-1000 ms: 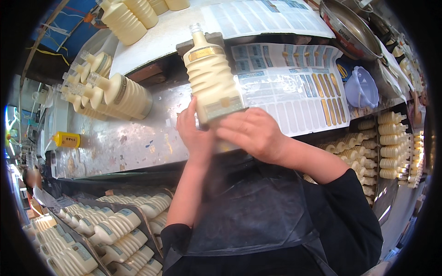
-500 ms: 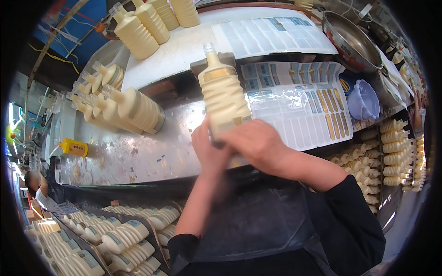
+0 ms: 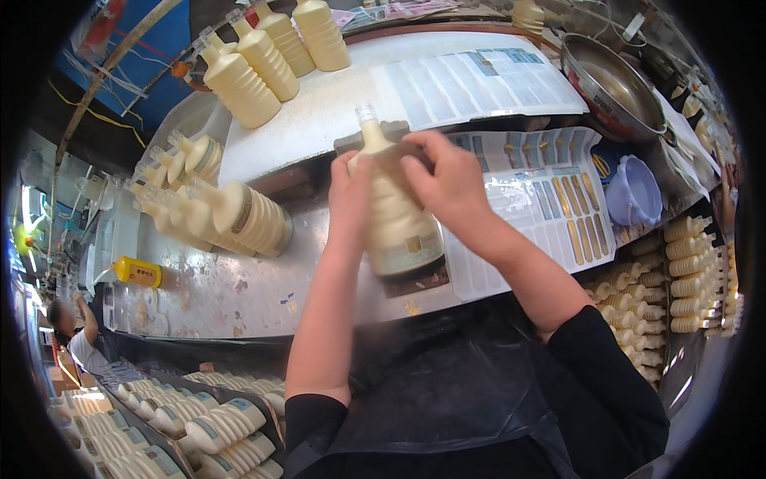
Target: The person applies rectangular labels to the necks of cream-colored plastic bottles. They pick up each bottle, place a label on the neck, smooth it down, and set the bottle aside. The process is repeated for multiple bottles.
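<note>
A cream ribbed bottle (image 3: 403, 227) with a clear narrow neck lies on its back in front of me, its neck pointing away. It rests on a support with a dark block (image 3: 395, 128) behind the shoulder and a wooden block (image 3: 419, 281) at the base. My left hand (image 3: 349, 188) is closed along the bottle's left shoulder, a little blurred. At the right shoulder my right hand (image 3: 448, 180) has its thumb and curled fingers against the bottle. The upper band is largely covered by my hands. A small gold patch shows low on the bottle's front.
A label sheet (image 3: 527, 231) with gold and blue strips lies to the right; another sheet (image 3: 487, 84) lies on the white board behind. Cream bottles (image 3: 255, 215) stand left beside a yellow squeeze bottle (image 3: 140, 272). A lilac bucket (image 3: 633, 191) and metal basin (image 3: 614, 84) are at right.
Both hands have moved from the bottle's base up to its shoulders, one on each side. The base is now uncovered. The whole view has shifted slightly.
</note>
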